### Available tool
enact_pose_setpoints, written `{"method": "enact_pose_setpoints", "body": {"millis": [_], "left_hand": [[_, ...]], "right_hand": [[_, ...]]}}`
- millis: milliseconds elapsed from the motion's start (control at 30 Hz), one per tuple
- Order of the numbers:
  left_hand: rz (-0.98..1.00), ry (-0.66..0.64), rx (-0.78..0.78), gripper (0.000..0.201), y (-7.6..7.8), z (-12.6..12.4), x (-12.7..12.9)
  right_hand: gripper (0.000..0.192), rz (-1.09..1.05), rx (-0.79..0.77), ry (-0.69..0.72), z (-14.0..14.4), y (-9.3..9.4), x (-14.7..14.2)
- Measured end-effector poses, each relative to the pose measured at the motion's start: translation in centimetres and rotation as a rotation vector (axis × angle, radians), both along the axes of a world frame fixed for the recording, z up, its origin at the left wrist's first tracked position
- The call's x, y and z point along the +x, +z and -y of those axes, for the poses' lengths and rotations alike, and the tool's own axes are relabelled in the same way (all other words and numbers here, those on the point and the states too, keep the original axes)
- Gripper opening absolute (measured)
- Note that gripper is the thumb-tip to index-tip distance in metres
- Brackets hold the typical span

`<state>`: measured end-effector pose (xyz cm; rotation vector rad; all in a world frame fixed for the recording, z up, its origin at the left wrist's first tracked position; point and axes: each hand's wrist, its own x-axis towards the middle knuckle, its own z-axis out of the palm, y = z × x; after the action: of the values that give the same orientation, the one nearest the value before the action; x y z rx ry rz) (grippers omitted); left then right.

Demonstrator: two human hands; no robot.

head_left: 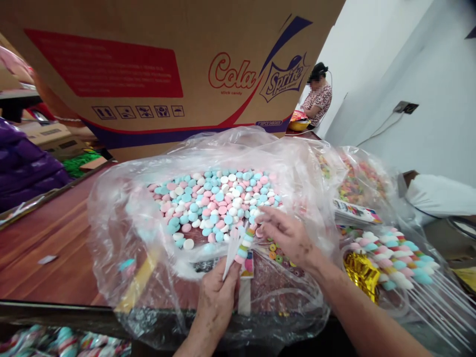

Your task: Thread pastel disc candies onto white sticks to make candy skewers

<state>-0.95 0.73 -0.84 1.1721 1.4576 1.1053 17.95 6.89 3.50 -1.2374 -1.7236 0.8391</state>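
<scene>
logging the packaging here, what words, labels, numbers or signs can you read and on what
"Cola", box
"stick candy", box, under "Cola"
"Sprite", box
Five handling signs, umbrella last, box
Too blurred or small: the red panel, print under "Sprite", most of the purple strip, the white printed pack at right

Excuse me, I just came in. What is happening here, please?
A person's left hand holds white sticks and a short stack of coloured candies. The right hand is near the stack's top, beside loose candies on clear plastic; its grip is unclear. More candy-laden sticks lie at the right.
</scene>
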Motion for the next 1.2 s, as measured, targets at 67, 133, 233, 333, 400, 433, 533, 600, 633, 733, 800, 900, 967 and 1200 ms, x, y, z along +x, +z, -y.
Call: {"method": "enact_pose_setpoints", "body": {"millis": [67, 133, 233, 333, 400, 433, 533, 600, 633, 733, 800, 900, 967, 1200], "left_hand": [[0.043, 0.031, -0.011, 0.047, -0.2, 0.0, 0.0], [0.066, 0.036, -0.012, 0.049, -0.3, 0.0, 0.0], [0.066, 0.031, -0.014, 0.05, -0.2, 0.0, -0.2], [0.064, 0.022, -0.027, 0.05, -0.1, 0.0, -0.3], [0.072, 0.018, -0.031, 0.049, -0.1, 0.0, -0.3], [0.077, 0.015, -0.031, 0.049, -0.1, 0.0, -0.3], [0.09, 0.007, -0.036, 0.05, -0.2, 0.0, -0.3], [0.097, 0.003, -0.044, 0.05, -0.2, 0.0, -0.3], [0.103, 0.001, -0.047, 0.05, -0.2, 0.0, -0.3], [0.13, 0.008, -0.057, 0.051, -0.1, 0.1, -0.2], [0.151, 0.027, -0.07, 0.051, -0.1, 0.1, -0.1], [0.173, 0.038, -0.099, 0.051, -0.2, 0.1, -0.1], [0.167, 0.032, -0.108, 0.05, -0.2, 0.2, -0.1], [0.222, 0.039, -0.131, 0.047, 0.1, 0.2, 0.1]], "right_hand": [[0.031, 0.033, -0.019, -0.147, -1.1, 0.5, 0.4], [0.023, 0.239, -0.005, -0.176, -2.0, 0.6, 0.6], [0.016, 0.627, -0.03, -0.02, -2.5, 0.0, 0.1], [0.014, 0.844, -0.063, 0.035, -2.0, -1.0, -0.8], [0.016, 0.892, -0.074, 0.016, -1.6, -1.3, -1.1], [0.017, 0.891, -0.081, 0.008, -1.6, -1.4, -1.1], [0.017, 0.805, -0.057, -0.031, -1.9, -1.4, -0.8], [0.019, 0.717, 0.018, -0.079, -2.4, -1.1, -0.7], [0.02, 0.681, 0.052, -0.096, -2.7, -0.8, -0.9], [0.024, 0.648, 0.056, -0.101, -3.3, -0.1, -1.6], [0.022, 0.685, -0.006, -0.02, -3.4, 0.4, -1.8], [0.017, 0.698, -0.107, 0.071, -3.5, 0.7, -0.9], [0.017, 0.666, -0.079, -0.035, -3.7, 0.7, 0.2], [0.019, 0.682, 0.016, -0.143, -4.6, -0.7, 1.0]]}}
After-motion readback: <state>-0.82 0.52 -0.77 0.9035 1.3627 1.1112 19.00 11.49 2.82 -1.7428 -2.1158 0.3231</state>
